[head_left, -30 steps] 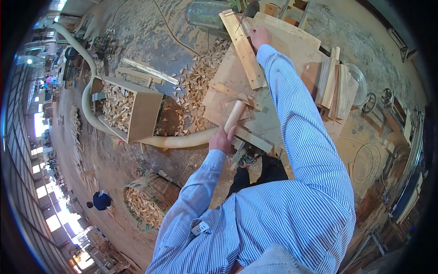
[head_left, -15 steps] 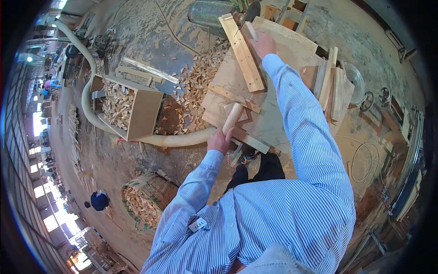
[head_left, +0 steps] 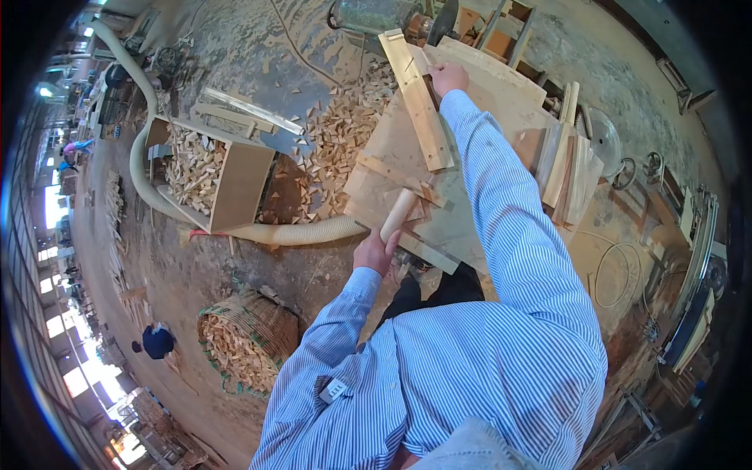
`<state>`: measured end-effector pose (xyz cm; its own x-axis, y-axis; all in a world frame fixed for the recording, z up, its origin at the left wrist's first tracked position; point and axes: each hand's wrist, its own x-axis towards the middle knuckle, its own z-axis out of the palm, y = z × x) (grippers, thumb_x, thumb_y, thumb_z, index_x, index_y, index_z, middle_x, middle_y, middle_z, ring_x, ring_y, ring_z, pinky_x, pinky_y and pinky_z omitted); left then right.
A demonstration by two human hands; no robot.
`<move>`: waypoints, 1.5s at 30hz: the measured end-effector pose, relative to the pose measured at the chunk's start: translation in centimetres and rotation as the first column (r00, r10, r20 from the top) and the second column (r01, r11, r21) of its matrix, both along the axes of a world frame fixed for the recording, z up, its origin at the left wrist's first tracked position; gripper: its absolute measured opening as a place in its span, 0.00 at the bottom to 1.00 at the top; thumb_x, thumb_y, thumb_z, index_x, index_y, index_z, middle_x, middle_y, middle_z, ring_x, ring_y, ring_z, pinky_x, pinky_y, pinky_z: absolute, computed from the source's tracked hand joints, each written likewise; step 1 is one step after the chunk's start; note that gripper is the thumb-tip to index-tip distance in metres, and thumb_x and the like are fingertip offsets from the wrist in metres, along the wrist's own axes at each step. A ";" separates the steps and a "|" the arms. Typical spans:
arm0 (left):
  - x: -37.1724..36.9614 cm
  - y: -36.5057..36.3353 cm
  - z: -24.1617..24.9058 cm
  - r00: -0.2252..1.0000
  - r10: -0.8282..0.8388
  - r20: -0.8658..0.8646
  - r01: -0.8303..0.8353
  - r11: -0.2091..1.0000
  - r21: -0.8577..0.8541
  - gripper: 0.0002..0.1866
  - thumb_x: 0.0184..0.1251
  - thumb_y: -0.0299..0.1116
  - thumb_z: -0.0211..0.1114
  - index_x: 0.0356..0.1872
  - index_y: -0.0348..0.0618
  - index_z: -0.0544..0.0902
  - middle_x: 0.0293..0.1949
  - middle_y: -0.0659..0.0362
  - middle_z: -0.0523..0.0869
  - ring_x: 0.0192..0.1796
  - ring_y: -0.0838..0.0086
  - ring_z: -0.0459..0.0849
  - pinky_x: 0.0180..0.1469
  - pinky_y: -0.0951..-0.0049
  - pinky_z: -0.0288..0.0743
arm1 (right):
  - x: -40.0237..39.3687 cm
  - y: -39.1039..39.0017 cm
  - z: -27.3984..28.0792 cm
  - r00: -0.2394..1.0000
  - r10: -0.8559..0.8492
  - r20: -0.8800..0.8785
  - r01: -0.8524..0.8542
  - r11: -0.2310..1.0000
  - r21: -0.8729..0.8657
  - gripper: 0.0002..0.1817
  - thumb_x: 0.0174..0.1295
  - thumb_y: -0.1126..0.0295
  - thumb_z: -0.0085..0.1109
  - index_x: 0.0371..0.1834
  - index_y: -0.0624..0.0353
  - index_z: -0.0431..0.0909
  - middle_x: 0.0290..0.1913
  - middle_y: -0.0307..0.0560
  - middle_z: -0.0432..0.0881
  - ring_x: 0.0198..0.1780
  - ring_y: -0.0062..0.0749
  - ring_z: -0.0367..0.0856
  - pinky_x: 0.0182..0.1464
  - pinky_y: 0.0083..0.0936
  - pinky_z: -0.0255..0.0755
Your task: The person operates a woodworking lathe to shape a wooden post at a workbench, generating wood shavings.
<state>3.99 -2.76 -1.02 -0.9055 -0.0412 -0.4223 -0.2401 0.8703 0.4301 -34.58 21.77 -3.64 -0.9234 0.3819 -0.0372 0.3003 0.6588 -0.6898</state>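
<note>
My left hand (head_left: 376,252) is closed around the lower end of a pale wooden board (head_left: 400,211), whose far end reaches over the near edge of the worktable (head_left: 482,168). At the far side of the table, my right hand (head_left: 450,79) is closed on a small pale wood piece (head_left: 420,59). That piece lies beside a long wooden guide bar (head_left: 419,106), near a dark round disc (head_left: 443,22). My fingers partly hide it. Thin wood strips (head_left: 392,168) lie on the table between the hands.
Triangular offcuts (head_left: 337,145) are heaped left of the table. Further left stand an open wooden box (head_left: 244,184) of offcuts and a ribbed hose (head_left: 305,231). A full woven basket (head_left: 262,329) sits lower left. Boards (head_left: 565,157) lean at the right. A person (head_left: 158,342) is far left.
My right hand has moved slightly down and left, and its wood piece now lies beside the guide bar. My left hand, still gripping the board, has shifted slightly down with it.
</note>
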 end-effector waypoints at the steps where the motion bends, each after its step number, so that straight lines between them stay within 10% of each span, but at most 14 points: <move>1: 0.1 0.0 0.2 1.000 0.000 -0.003 0.000 1.000 0.001 0.34 0.75 0.66 0.55 0.43 0.36 0.78 0.37 0.36 0.88 0.43 0.39 0.87 0.46 0.43 0.80 | -0.6 -0.2 -0.2 1.000 -0.004 0.016 0.004 1.000 -0.012 0.14 0.60 0.53 0.71 0.38 0.49 0.93 0.42 0.52 0.91 0.48 0.49 0.89 0.55 0.42 0.80; 33: -8.2 6.1 0.7 0.999 0.026 0.042 -0.025 1.000 -0.013 0.35 0.77 0.65 0.53 0.52 0.35 0.79 0.37 0.35 0.88 0.43 0.38 0.87 0.47 0.44 0.78 | -11.1 4.9 -1.0 0.996 0.025 -0.090 -0.019 0.997 0.071 0.16 0.61 0.50 0.70 0.37 0.50 0.93 0.41 0.49 0.92 0.46 0.46 0.89 0.53 0.41 0.80; 41: -6.9 5.2 -1.2 0.999 0.042 -0.007 -0.042 0.999 -0.006 0.36 0.75 0.67 0.54 0.45 0.35 0.81 0.38 0.37 0.89 0.44 0.41 0.88 0.47 0.45 0.81 | -10.1 5.3 -4.3 0.992 0.013 -0.125 -0.006 0.999 0.053 0.11 0.55 0.62 0.68 0.36 0.55 0.92 0.40 0.55 0.91 0.43 0.49 0.89 0.50 0.43 0.80; 42: -7.2 5.1 0.2 0.992 0.047 0.115 -0.043 0.998 -0.037 0.36 0.74 0.67 0.55 0.53 0.37 0.81 0.41 0.36 0.88 0.47 0.39 0.87 0.50 0.45 0.80 | -8.2 5.0 -3.3 0.987 -0.081 -0.136 0.026 0.931 -0.365 0.12 0.56 0.64 0.67 0.38 0.59 0.90 0.40 0.54 0.91 0.41 0.43 0.88 0.48 0.41 0.80; 43: -6.6 4.6 -0.6 0.993 0.046 0.111 -0.044 0.999 -0.015 0.38 0.73 0.69 0.55 0.53 0.37 0.81 0.42 0.36 0.89 0.48 0.40 0.87 0.50 0.45 0.80 | -8.5 4.8 -5.2 0.996 -0.086 -0.014 0.039 0.585 -0.810 0.13 0.60 0.66 0.65 0.42 0.62 0.89 0.43 0.52 0.90 0.42 0.40 0.87 0.47 0.37 0.80; 45: -5.6 4.2 -0.2 0.993 0.104 0.060 -0.108 0.993 0.056 0.39 0.73 0.71 0.53 0.52 0.38 0.81 0.43 0.38 0.89 0.47 0.40 0.87 0.50 0.44 0.80 | -2.8 4.8 -0.5 0.999 -0.030 -0.018 -0.001 0.492 -0.870 0.13 0.69 0.68 0.58 0.47 0.64 0.87 0.45 0.52 0.88 0.47 0.37 0.86 0.51 0.33 0.81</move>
<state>-1.64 1.45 -1.27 -0.8719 -0.1092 -0.4774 -0.3552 0.8121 0.4630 -37.33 26.55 -4.14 -0.9244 0.1835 -0.3343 0.2755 -0.2847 -0.9182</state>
